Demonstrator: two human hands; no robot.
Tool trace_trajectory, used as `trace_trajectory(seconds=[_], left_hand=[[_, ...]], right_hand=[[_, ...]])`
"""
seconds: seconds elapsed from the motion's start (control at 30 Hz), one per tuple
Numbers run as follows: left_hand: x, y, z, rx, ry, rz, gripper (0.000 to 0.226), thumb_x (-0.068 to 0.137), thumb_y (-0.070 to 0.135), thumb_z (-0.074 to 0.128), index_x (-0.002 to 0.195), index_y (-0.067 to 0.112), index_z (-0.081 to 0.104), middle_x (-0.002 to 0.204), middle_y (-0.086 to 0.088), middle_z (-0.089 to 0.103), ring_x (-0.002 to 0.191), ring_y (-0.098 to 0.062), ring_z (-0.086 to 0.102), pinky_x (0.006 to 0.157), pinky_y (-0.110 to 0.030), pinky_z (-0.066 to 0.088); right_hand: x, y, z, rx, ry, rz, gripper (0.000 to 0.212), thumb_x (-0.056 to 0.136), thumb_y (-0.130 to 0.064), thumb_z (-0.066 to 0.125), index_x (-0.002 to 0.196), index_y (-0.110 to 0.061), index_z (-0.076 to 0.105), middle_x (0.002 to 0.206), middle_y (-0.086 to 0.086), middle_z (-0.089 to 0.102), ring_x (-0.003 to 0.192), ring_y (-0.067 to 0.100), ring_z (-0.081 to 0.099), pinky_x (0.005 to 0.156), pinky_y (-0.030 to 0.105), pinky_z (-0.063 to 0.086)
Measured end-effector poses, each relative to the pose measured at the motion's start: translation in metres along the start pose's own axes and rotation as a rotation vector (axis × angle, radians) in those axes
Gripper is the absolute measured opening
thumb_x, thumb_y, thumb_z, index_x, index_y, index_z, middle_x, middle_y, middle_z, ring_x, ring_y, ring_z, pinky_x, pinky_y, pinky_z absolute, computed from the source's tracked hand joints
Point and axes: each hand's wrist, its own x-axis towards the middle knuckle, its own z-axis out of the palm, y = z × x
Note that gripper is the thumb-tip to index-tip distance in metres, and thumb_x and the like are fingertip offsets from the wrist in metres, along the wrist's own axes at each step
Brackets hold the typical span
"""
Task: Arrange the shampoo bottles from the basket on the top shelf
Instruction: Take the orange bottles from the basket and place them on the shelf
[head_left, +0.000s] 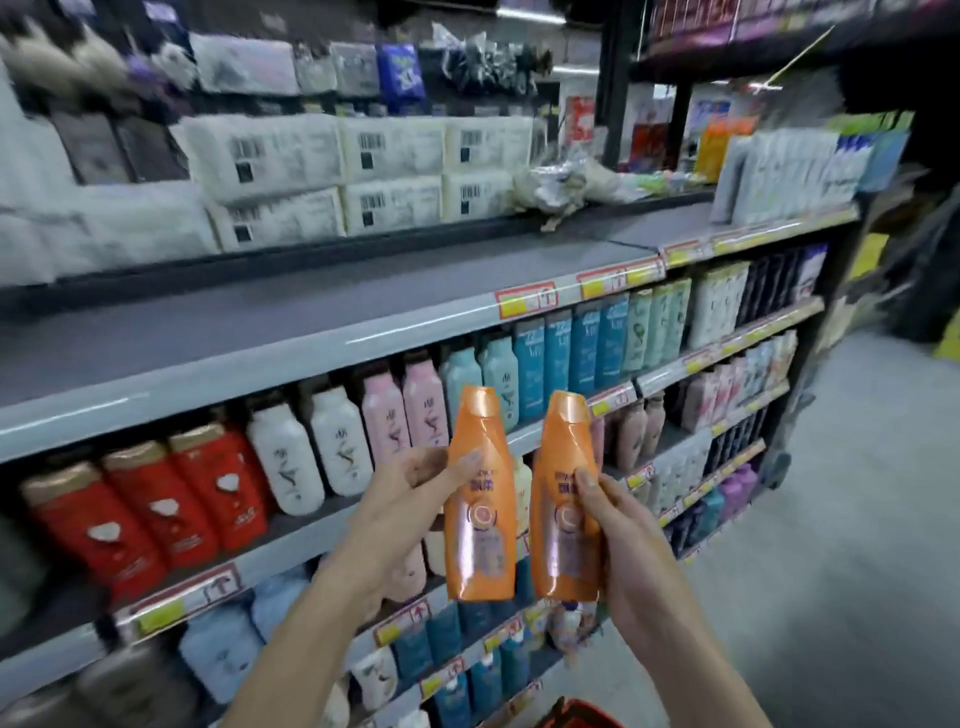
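Note:
My left hand (402, 499) grips an orange shampoo bottle (480, 499) upright by its middle. My right hand (626, 540) holds a second orange shampoo bottle (563, 499) the same way, right beside the first. Both bottles are raised in front of the second shelf row, below the grey top shelf (311, 306), which lies bare along its left and middle stretch. A red basket (576, 714) shows only its rim at the bottom edge, below my right forearm.
White and green bottles (789, 171) stand at the right end of the top shelf. White wrapped packs (332, 171) and a crumpled plastic heap (566, 189) lie behind it. Lower shelves hold red, white, pink and teal bottles. The aisle floor (831, 519) opens to the right.

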Motion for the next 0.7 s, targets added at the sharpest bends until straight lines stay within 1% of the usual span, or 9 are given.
trace_trajectory(seconds=[0.07,0.13,0.2,0.27,0.33,0.43,0.53,0.6,0.7], left_hand=[[-0.007,0.022,-0.005,0.017,0.046,0.033,0.036,0.083,0.047,0.07,0.108,0.022,0.071,0.097,0.004,0.078,0.09,-0.014,0.075,0.072,-0.024,0.054],[-0.01,0.038,-0.011,0.024,0.108,0.05,0.03,0.088,0.04,0.069,0.11,0.02,0.071,0.097,0.002,0.078,0.09,-0.016,0.074,0.075,-0.028,0.054],[-0.015,0.054,-0.018,0.024,0.154,0.068,0.029,0.089,0.04,0.069,0.109,0.019,0.071,0.097,0.002,0.078,0.088,-0.014,0.074,0.071,-0.026,0.056],[-0.02,0.069,-0.027,0.032,0.173,0.094,0.029,0.09,0.042,0.068,0.109,0.021,0.071,0.097,0.004,0.078,0.086,-0.011,0.074,0.067,-0.022,0.056],[-0.027,0.083,-0.039,0.048,0.214,0.121,0.031,0.09,0.044,0.067,0.111,0.022,0.07,0.098,0.004,0.078,0.088,-0.011,0.074,0.073,-0.026,0.056],[-0.036,0.1,-0.06,0.07,0.282,0.153,0.029,0.091,0.043,0.065,0.109,0.021,0.07,0.096,0.003,0.078,0.088,-0.012,0.074,0.076,-0.03,0.058],[-0.046,0.112,-0.084,0.076,0.358,0.169,0.027,0.092,0.039,0.065,0.11,0.019,0.07,0.095,0.004,0.078,0.088,-0.011,0.074,0.073,-0.023,0.056],[-0.054,0.121,-0.102,0.088,0.398,0.178,0.025,0.092,0.036,0.066,0.108,0.017,0.071,0.094,0.001,0.078,0.086,-0.012,0.074,0.072,-0.021,0.053],[-0.065,0.131,-0.127,0.126,0.453,0.176,0.022,0.092,0.035,0.067,0.103,0.017,0.073,0.088,0.0,0.078,0.079,-0.012,0.073,0.07,-0.022,0.052]], right_hand=[[-0.001,-0.019,0.012,-0.029,-0.059,-0.036,0.035,0.086,-0.045,0.064,0.109,-0.02,0.07,0.101,0.005,0.077,0.091,0.021,0.073,0.086,0.044,0.056],[0.0,-0.036,0.024,-0.048,-0.115,-0.073,0.04,0.08,-0.049,0.065,0.109,-0.021,0.069,0.1,0.003,0.077,0.088,0.018,0.074,0.082,0.041,0.057],[0.0,-0.05,0.036,-0.061,-0.156,-0.108,0.04,0.077,-0.051,0.065,0.105,-0.024,0.069,0.098,0.001,0.077,0.09,0.017,0.074,0.078,0.037,0.057],[0.001,-0.06,0.05,-0.073,-0.181,-0.135,0.04,0.075,-0.053,0.065,0.102,-0.023,0.07,0.096,0.001,0.077,0.09,0.019,0.074,0.079,0.039,0.058],[0.002,-0.069,0.066,-0.072,-0.228,-0.146,0.04,0.075,-0.052,0.066,0.1,-0.021,0.072,0.095,0.004,0.077,0.087,0.02,0.074,0.077,0.04,0.058],[0.003,-0.079,0.094,-0.062,-0.329,-0.173,0.035,0.078,-0.048,0.066,0.097,-0.019,0.074,0.095,0.008,0.077,0.086,0.022,0.075,0.068,0.033,0.06],[0.003,-0.085,0.123,-0.076,-0.403,-0.2,0.034,0.083,-0.045,0.064,0.102,-0.018,0.07,0.094,0.007,0.077,0.086,0.022,0.075,0.062,0.03,0.06],[0.004,-0.088,0.146,-0.073,-0.458,-0.209,0.035,0.082,-0.045,0.064,0.102,-0.016,0.07,0.093,0.009,0.077,0.083,0.023,0.075,0.061,0.032,0.06],[0.005,-0.089,0.179,-0.062,-0.523,-0.22,0.033,0.078,-0.045,0.067,0.097,-0.018,0.073,0.093,0.011,0.076,0.081,0.022,0.074,0.064,0.035,0.061]])
